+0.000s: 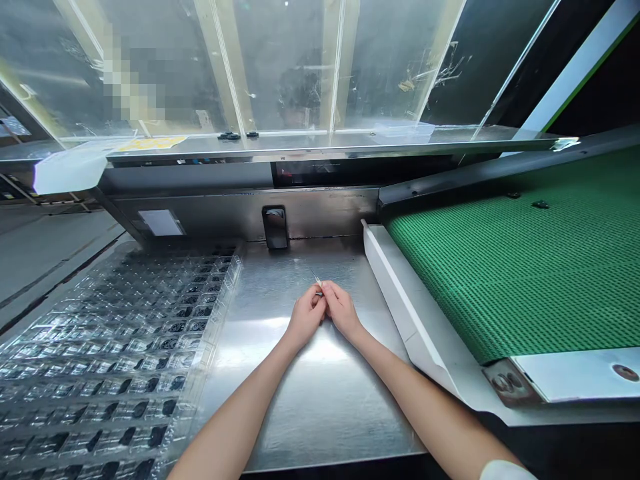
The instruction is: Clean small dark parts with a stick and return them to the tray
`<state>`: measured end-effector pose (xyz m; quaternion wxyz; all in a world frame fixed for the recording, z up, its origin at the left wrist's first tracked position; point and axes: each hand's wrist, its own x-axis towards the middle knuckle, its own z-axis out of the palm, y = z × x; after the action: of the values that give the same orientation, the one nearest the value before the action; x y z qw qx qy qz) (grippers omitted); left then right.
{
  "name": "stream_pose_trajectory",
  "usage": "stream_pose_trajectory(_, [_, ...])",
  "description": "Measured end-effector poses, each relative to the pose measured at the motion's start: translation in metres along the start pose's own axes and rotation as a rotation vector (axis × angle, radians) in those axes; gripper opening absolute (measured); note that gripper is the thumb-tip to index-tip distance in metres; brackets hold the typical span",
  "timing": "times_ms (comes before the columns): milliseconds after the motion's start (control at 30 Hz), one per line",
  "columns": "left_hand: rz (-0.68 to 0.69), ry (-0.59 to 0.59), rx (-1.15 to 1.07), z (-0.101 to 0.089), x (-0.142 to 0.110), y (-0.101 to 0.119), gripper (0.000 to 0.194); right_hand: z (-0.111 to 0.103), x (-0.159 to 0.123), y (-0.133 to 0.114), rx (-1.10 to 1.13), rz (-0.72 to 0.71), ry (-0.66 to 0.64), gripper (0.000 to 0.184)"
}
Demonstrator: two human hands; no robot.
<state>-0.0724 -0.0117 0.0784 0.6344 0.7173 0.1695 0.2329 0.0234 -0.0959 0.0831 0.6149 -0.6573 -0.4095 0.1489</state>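
Both hands meet above the steel worktop (280,393), fingertips pressed together. My left hand (305,315) is closed, and its fingers hide whatever lies between them. Against it, my right hand (342,312) is closed around a thin pointed tool (317,277), whose fine tip points away from me and a little left. The tool's exact kind is too small to make out. To the left lies a clear plastic tray (213,340) with rows of pockets; the columns on its right side hold black parts (170,343).
A green conveyor belt (510,267) runs on the right, with small black parts (541,205) on it. A white metal guard (400,300) separates it from the worktop. A phone (275,228) leans against the back wall. Above is a shelf (310,152) with papers (70,170).
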Motion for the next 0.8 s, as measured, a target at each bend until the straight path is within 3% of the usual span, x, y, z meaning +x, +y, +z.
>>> stream_pose_trajectory(800, [-0.010,0.006,-0.013,0.0009,0.0001,0.0028,0.026,0.0009,0.0005,0.0032,-0.014,0.009,-0.013,0.050])
